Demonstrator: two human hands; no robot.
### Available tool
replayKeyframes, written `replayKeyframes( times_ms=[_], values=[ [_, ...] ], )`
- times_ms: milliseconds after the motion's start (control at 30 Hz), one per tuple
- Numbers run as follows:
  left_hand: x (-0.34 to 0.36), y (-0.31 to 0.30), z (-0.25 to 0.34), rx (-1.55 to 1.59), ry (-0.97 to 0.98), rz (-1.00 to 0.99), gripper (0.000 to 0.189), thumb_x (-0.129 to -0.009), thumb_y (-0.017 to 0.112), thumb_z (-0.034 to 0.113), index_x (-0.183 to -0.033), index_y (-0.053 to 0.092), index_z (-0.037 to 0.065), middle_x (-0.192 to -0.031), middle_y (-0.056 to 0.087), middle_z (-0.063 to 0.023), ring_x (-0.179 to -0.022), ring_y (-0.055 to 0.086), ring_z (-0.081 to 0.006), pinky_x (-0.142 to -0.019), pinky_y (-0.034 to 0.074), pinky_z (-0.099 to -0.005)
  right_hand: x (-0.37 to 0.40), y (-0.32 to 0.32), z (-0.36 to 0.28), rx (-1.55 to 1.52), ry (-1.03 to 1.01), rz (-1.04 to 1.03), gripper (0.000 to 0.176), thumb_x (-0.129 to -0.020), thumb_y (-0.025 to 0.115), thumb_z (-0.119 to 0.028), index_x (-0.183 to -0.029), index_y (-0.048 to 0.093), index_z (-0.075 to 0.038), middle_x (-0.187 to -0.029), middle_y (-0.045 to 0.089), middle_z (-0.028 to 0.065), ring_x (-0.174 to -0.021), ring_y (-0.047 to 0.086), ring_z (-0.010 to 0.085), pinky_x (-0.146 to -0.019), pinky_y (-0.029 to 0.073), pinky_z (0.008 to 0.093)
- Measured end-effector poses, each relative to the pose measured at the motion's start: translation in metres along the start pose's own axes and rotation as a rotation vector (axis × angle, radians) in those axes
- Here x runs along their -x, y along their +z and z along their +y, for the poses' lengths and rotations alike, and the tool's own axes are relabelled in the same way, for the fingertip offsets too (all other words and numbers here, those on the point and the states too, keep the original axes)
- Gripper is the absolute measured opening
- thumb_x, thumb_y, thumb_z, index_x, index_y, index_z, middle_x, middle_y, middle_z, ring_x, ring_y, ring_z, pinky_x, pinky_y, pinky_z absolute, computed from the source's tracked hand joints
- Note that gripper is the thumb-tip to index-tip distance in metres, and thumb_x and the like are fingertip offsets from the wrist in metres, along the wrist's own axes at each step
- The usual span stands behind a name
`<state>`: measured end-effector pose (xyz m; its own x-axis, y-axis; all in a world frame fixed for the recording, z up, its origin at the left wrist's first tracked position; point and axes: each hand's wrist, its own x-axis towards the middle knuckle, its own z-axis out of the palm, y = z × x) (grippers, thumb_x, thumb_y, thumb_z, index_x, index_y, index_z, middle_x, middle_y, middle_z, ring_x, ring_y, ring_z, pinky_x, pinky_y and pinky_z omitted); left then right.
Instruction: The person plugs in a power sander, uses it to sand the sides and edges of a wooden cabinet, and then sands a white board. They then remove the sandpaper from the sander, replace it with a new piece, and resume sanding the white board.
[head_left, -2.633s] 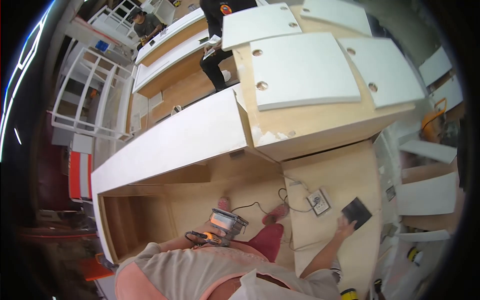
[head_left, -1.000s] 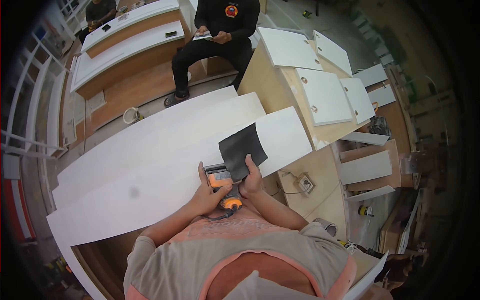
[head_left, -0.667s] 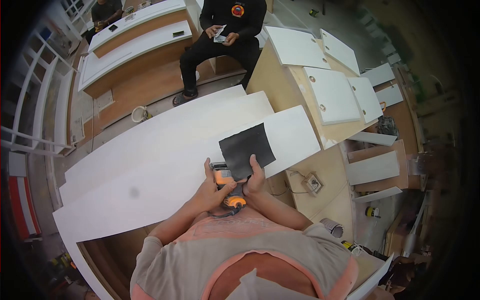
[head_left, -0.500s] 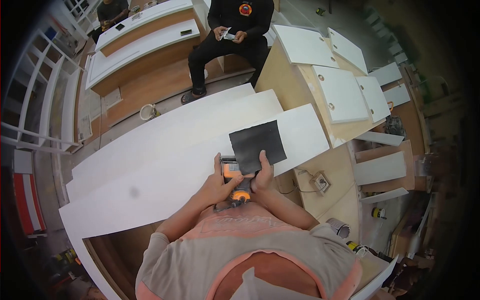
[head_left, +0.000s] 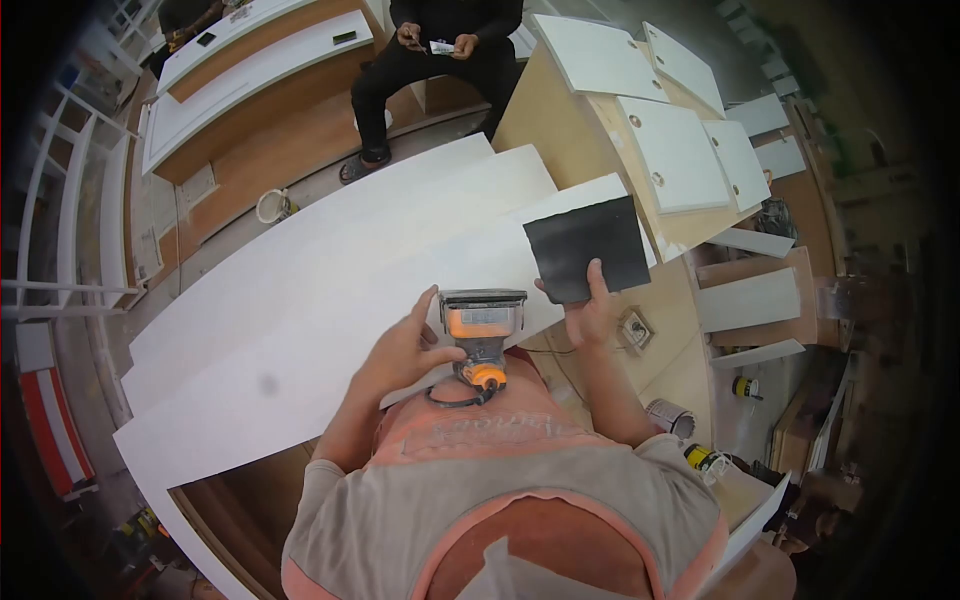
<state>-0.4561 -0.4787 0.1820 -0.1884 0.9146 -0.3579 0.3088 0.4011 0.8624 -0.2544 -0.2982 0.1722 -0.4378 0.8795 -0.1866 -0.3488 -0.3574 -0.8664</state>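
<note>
An orange and black electric sander [head_left: 482,322] is close in front of my torso at the near edge of the white panel [head_left: 270,330], its flat pad facing away from me. My left hand [head_left: 400,350] is at its left side, thumb against the body and index finger stretched along the pad's edge. The other left fingers are partly hidden. In my right hand [head_left: 592,312] is a black sheet of sandpaper [head_left: 590,245], gripped by its lower edge with the thumb on top. It is held to the right of the sander, apart from it.
White cupboard doors [head_left: 673,155] lie on a wooden cabinet at the right. A seated person [head_left: 450,50] holds small items opposite me. A socket box [head_left: 636,328] and a tin [head_left: 670,418] are at my right. A pail [head_left: 275,206] stands beyond the panel.
My right hand has moved the sandpaper right and away from the sander, which is now uncovered. My left thumb has shifted from across the sander to its left side.
</note>
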Motion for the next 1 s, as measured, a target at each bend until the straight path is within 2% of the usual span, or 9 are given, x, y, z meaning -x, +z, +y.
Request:
replayKeyframes(
  times_ms=[33,133,233,333,433,500,567,667,1000],
  values=[
    [-0.001,-0.007,-0.012,-0.031,0.051,0.007,0.091,-0.065,0.079,0.028,-0.137,0.027,0.004,-0.081,0.058,-0.0123,-0.070,0.058,-0.0194,-0.067,0.047,-0.0306,0.001,0.012,-0.014,0.016,-0.028,0.022,0.041,-0.095,0.036,-0.032,-0.128,0.036,-0.007,-0.119,0.051,0.0122,-0.105,0.055,0.0264,-0.077,0.051,0.0523],
    [-0.002,-0.036,-0.008,-0.176,0.167,0.084,0.080,-0.068,0.076,0.027,-0.134,0.035,0.009,-0.092,0.058,-0.0118,-0.081,0.055,-0.0201,-0.075,0.045,-0.0302,0.004,0.018,-0.046,0.048,-0.002,0.026,0.041,-0.095,0.039,-0.028,-0.125,0.036,-0.001,-0.116,0.052,0.0168,-0.101,0.057,0.0314,-0.070,0.053,0.0555],
    [-0.009,-0.044,0.016,-0.164,0.199,0.170,0.062,-0.072,0.072,0.021,-0.127,0.046,0.009,-0.092,0.060,-0.0110,-0.084,0.056,-0.0192,-0.078,0.045,-0.0308,0.006,0.027,-0.060,0.119,-0.085,-0.058,0.036,-0.094,0.043,-0.022,-0.121,0.039,0.002,-0.109,0.055,0.0170,-0.092,0.060,0.0316,-0.065,0.057,0.0500],
    [-0.022,-0.039,0.032,-0.095,0.320,0.251,0.045,-0.075,0.070,0.017,-0.117,0.056,0.007,-0.090,0.060,-0.0100,-0.087,0.059,-0.0186,-0.077,0.046,-0.0303,0.003,0.035,-0.058,0.269,-0.130,-0.127,0.027,-0.089,0.053,-0.014,-0.108,0.050,0.006,-0.093,0.059,0.0133,-0.073,0.063,0.0216,-0.057,0.057,0.0341],
    [-0.035,-0.031,0.043,-0.150,0.461,0.159,0.043,-0.075,0.069,0.015,-0.115,0.058,0.007,-0.088,0.061,-0.0092,-0.086,0.059,-0.0185,-0.077,0.045,-0.0288,0.001,0.035,-0.047,0.370,-0.102,-0.252,0.029,-0.090,0.049,-0.012,-0.114,0.045,0.004,-0.098,0.058,0.0151,-0.078,0.063,0.0253,-0.057,0.057,0.0380],
    [-0.039,-0.022,0.047,-0.089,0.461,0.197,0.031,-0.075,0.069,0.013,-0.104,0.063,0.004,-0.084,0.061,-0.0083,-0.080,0.059,-0.0181,-0.072,0.045,-0.0276,0.005,0.039,-0.038,0.380,-0.097,-0.228,0.028,-0.089,0.052,-0.011,-0.111,0.048,0.005,-0.095,0.060,0.0128,-0.077,0.063,0.0226,-0.059,0.056,0.0348],
    [-0.041,-0.017,0.043,-0.085,0.479,0.176,0.019,-0.074,0.069,0.011,-0.090,0.064,0.002,-0.080,0.060,-0.0079,-0.074,0.057,-0.0174,-0.066,0.045,-0.0275,0.011,0.041,-0.033,0.606,-0.146,-0.162,0.026,-0.087,0.059,-0.017,-0.102,0.057,0.004,-0.090,0.063,0.0073,-0.074,0.061,0.0144,-0.064,0.050,0.0253],
    [-0.038,-0.010,0.042,-0.029,0.461,0.252,0.011,-0.074,0.068,0.009,-0.079,0.062,0.000,-0.077,0.059,-0.0076,-0.069,0.056,-0.0168,-0.062,0.044,-0.0277,0.017,0.042,-0.034,0.688,-0.182,-0.190,0.024,-0.082,0.063,-0.015,-0.099,0.061,0.002,-0.087,0.065,0.0064,-0.076,0.060,0.0113,-0.066,0.049,0.0246],
    [-0.028,-0.007,0.028,0.038,0.448,0.423,0.010,-0.072,0.069,0.006,-0.078,0.064,0.001,-0.073,0.058,-0.0084,-0.069,0.058,-0.0187,-0.062,0.046,-0.0275,0.011,0.037,-0.031,0.981,-0.303,-0.288,0.025,-0.072,0.071,-0.011,-0.093,0.063,-0.001,-0.079,0.065,0.0087,-0.062,0.058,0.0134,-0.057,0.046,0.0250]
  ],
)
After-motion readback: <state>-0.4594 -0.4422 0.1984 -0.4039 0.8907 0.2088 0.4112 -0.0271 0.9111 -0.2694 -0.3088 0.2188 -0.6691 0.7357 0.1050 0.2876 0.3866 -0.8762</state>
